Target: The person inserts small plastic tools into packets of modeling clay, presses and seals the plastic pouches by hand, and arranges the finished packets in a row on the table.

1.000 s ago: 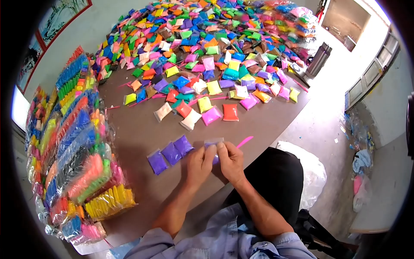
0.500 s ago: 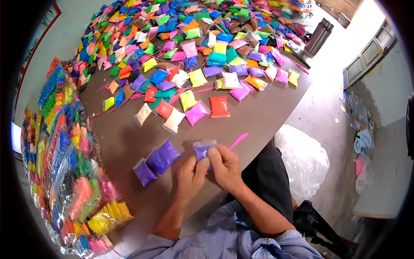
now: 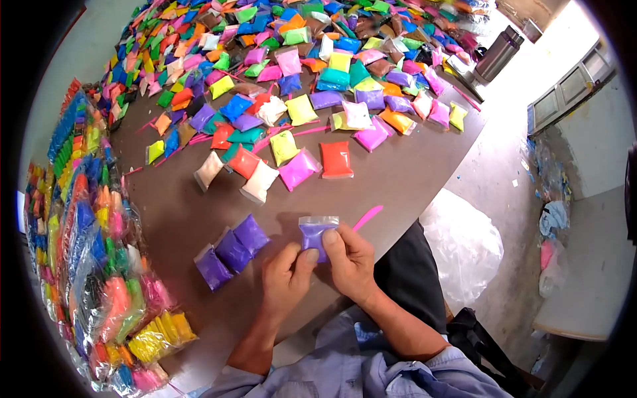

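A small clear zip bag of purple clay (image 3: 313, 237) is held upright over the near part of the table, its clear zip strip at the top. My right hand (image 3: 350, 262) pinches its right side, thumb across the front. At its lower left edge, my left hand (image 3: 288, 273) grips with thumb and bent fingers. Left of my hands lie several purple clay bags (image 3: 232, 251) side by side, touching one another. A pink plastic stick (image 3: 368, 217) rests on the table just beyond my right hand.
A big heap of colourful clay bags (image 3: 288, 63) covers the far table (image 3: 398, 179). Large packs of coloured bags (image 3: 86, 225) line the left side. A metal flask (image 3: 499, 54) stands at the far right. A white plastic sack (image 3: 462, 245) is on the floor at right.
The purple bag in my hands is turned more upright, so more of its front and zip strip shows. My left hand has shifted slightly left. The view has moved a little.
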Demonstrator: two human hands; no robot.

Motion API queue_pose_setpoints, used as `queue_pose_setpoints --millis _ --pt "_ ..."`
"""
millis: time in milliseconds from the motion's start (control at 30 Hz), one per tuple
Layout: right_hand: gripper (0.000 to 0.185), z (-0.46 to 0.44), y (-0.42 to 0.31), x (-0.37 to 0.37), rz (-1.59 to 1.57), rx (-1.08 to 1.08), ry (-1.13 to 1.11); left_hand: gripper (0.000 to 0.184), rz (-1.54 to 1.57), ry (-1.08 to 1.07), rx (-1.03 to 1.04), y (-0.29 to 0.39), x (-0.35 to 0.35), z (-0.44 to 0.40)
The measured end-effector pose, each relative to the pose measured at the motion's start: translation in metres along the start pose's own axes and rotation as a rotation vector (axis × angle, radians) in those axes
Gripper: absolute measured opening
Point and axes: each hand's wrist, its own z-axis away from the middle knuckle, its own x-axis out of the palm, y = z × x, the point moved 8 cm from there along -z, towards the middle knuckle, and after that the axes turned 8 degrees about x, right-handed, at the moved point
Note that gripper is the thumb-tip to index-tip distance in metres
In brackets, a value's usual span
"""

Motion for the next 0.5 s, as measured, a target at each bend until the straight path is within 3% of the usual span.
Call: queue_pose_setpoints --millis 233,300,500 --pt "0.025 0.001 0.013 0.005 0.049 0.045 -0.080 0.016 0.114 0.058 -0.181 -0.013 -0.005 -0.001" --pt "0.022 0.001 -0.004 0.005 0.170 -0.112 -0.021 0.017 0.069 0.084 -0.109 -0.017 -0.006 0.000" --pt "0.017 0.001 0.005 0.002 0.035 -0.008 -0.021 0.018 0.063 0.082 -0.019 0.005 -0.009 -0.007"
